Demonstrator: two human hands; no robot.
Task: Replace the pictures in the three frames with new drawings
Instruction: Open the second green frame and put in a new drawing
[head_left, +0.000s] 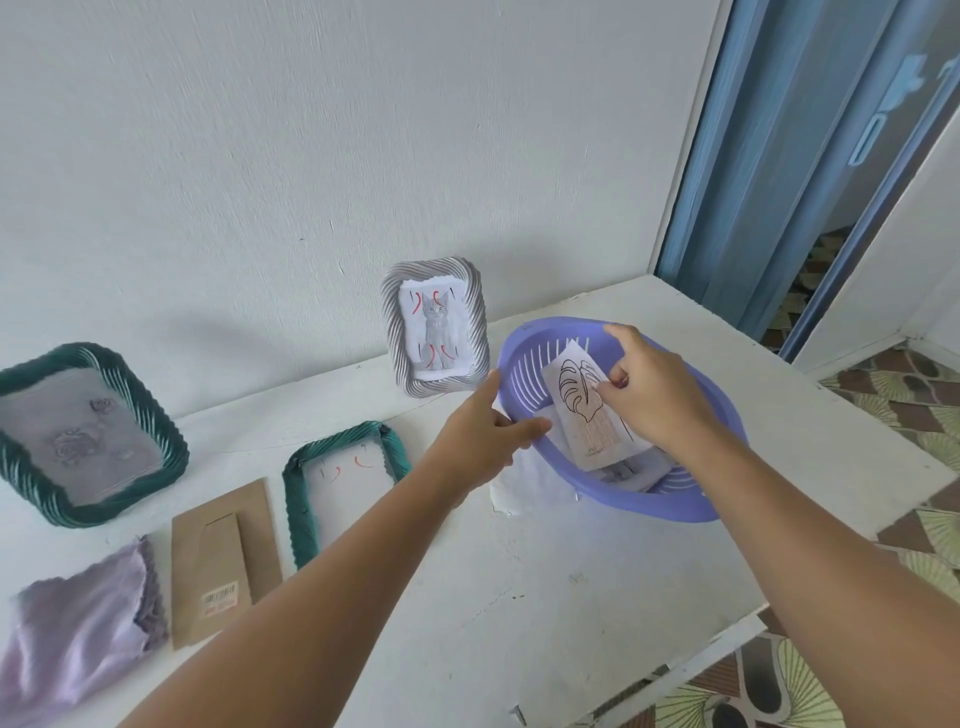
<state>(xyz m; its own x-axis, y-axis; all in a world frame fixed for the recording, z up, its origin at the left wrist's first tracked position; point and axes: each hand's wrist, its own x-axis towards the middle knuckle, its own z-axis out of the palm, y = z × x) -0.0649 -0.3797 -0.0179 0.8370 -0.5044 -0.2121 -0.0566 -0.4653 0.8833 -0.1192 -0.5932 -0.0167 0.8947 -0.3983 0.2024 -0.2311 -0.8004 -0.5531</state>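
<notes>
A purple slotted basket (691, 499) sits on the white table with paper sheets in it. My right hand (654, 395) pinches a leaf drawing (584, 410) inside the basket. My left hand (483, 431) grips the basket's near-left rim. A grey frame (389, 332) with a cat picture leans upright on the wall. A small green frame (296, 493) lies face down with a white sheet in it. A large green frame (31, 467) with a flower drawing leans at the far left. A brown backing board (223, 561) lies flat beside the small frame.
A lilac cloth (78, 634) lies at the table's front left. A white sheet (524, 483) sticks out under the basket. The table edge (727, 629) runs along the right, with patterned floor beyond. A blue folding door (779, 156) stands at the back right.
</notes>
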